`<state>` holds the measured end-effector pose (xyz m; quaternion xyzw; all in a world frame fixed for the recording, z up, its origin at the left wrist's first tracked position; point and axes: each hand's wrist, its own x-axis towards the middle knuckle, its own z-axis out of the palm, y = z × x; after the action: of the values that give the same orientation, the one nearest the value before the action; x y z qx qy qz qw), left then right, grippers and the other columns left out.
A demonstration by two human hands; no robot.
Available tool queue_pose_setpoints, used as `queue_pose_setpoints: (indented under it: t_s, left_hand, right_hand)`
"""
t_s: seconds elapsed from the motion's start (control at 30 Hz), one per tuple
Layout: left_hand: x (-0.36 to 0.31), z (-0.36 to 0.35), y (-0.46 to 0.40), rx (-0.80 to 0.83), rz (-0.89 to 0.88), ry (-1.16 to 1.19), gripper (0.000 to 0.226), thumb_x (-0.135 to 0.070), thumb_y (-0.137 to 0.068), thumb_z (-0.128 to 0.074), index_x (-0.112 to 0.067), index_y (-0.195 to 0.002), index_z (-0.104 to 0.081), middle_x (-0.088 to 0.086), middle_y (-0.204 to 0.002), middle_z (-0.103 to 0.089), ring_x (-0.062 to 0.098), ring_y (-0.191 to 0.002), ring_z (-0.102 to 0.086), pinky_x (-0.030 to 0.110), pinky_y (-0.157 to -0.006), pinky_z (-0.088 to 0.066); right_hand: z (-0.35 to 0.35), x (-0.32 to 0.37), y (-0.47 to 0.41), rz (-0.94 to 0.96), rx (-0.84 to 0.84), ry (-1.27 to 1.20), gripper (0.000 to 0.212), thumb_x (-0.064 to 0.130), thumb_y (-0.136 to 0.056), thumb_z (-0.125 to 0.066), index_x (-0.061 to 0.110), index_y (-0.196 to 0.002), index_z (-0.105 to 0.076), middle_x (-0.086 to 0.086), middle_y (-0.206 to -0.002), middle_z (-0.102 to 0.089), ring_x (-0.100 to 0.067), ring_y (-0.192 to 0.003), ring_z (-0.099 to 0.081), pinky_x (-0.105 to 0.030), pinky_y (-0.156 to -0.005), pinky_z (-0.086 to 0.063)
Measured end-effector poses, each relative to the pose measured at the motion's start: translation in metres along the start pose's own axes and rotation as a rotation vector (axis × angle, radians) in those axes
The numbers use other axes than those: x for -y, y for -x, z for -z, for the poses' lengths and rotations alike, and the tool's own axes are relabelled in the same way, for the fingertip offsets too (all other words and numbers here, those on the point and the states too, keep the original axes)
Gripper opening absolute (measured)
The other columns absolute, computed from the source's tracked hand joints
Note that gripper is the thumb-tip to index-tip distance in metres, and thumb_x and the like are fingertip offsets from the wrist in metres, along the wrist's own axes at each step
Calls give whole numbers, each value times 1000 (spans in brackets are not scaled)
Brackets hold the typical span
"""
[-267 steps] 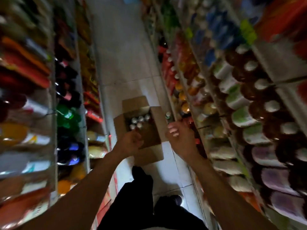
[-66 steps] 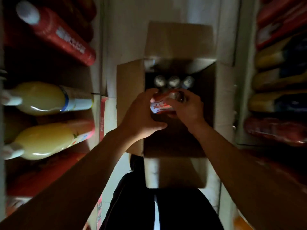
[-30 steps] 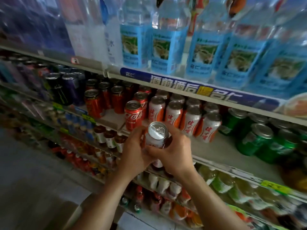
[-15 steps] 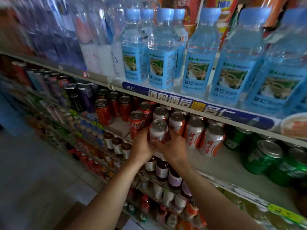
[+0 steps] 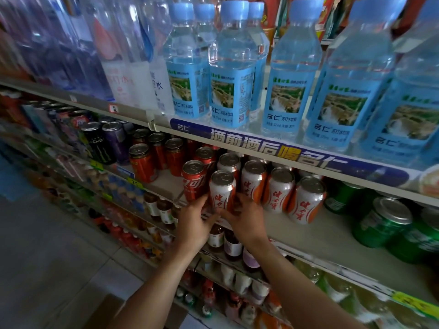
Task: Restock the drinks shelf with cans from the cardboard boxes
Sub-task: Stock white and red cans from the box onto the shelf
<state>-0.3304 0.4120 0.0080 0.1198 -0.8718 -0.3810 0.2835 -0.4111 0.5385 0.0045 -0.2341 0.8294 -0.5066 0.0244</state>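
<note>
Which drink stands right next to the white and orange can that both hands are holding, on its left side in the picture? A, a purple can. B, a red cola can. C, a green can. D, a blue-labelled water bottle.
B: the red cola can stands directly left of the white and orange can that the left hand and right hand grip at the shelf's front edge.

Both hands [image 5: 221, 219] seemingly gripping can [image 5: 222, 191], shelf [image 5: 316, 236] edge
</note>
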Motion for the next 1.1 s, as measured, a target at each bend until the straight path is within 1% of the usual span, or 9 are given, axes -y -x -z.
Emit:
queue_pose_setpoints:
  t_s: [0.17, 0.3, 0.47, 0.57, 0.7, 0.77, 0.83, 1.03, 1.1]
  left_hand:
    - [-1, 3, 3, -59, -63, -109, 31, -30, -85, -73, -20, -114, -70, -12, -99, -73, -1, -90, -66, 14, -78, -52]
    - [-3, 7, 3, -81, -53, -128, 24, -28, -88, -70, -20, -110, -71, -13, -95, -71, -3, -85, -63, 2, -75, -43]
    - [0, 10, 0, -66, -45, -130, 20, -22, -88, -67, -17, -106, -70, -9, -92, -70, 2, -82, -63, 21, -73, -55]
    - [4, 8, 0, -73, -44, -164, 17, -20, -87, -67, -15, -103, -70, -5, -91, -67, 6, -83, -62, 20, -73, -53]
    - [12, 5, 6, -64, -35, -223, 21, -17, -85, -68, -14, -105, -68, -1, -100, -62, 7, -93, -55, 5, -83, -37]
    - [14, 5, 10, -19, -38, -269, 29, -18, -85, -69, -15, -114, -66, 0, -111, -61, 12, -106, -54, 16, -94, -41]
    - [15, 7, 14, 13, -57, -271, 34, -17, -84, -69, -16, -118, -65, 0, -117, -60, 17, -112, -54, 29, -99, -45]
    - [13, 17, 27, 27, -113, -138, 36, -5, -84, -68, -14, -119, -65, -2, -123, -60, 11, -121, -53, 27, -105, -43]
    - [16, 18, 35, -1, -92, -104, 33, -7, -87, -67, -10, -120, -64, 1, -124, -58, 13, -121, -54, 29, -104, -45]
  right_hand:
    - [3, 7, 3, 8, -23, 14, 38, 41, -78, -81, 21, -108, -67, 10, -100, -73, 1, -89, -67, -21, -78, -57]
    - [3, 8, 0, 4, -16, 32, 40, 45, -78, -79, 23, -109, -66, 11, -100, -73, 0, -89, -67, -25, -80, -58]
    - [-1, 10, -3, -13, -26, 72, 47, 51, -76, -78, 24, -112, -65, 9, -103, -73, -4, -92, -68, -31, -82, -59]
    - [-4, 8, -3, -3, -25, 122, 46, 53, -78, -75, 25, -112, -64, 9, -104, -72, -7, -94, -68, -34, -82, -59]
    - [-10, 7, -1, 20, -25, 316, 52, 60, -85, -61, 23, -121, -56, 2, -109, -69, -17, -97, -66, -34, -79, -56]
    - [-12, 8, 1, 12, -11, 380, 60, 63, -88, -55, 20, -130, -49, -3, -116, -66, -22, -103, -65, -35, -79, -54]
    - [-12, 9, 2, 18, -14, 405, 61, 62, -89, -54, 19, -132, -47, -4, -119, -65, -24, -106, -64, -35, -80, -53]
    - [-5, 14, 3, 44, -9, 309, 66, 61, -87, -61, 15, -133, -48, -4, -120, -66, -24, -106, -64, -32, -78, -51]
    - [-1, 15, 13, 108, -92, 286, 68, 56, -89, -63, 12, -137, -46, -6, -129, -61, -24, -114, -60, -27, -89, -50]
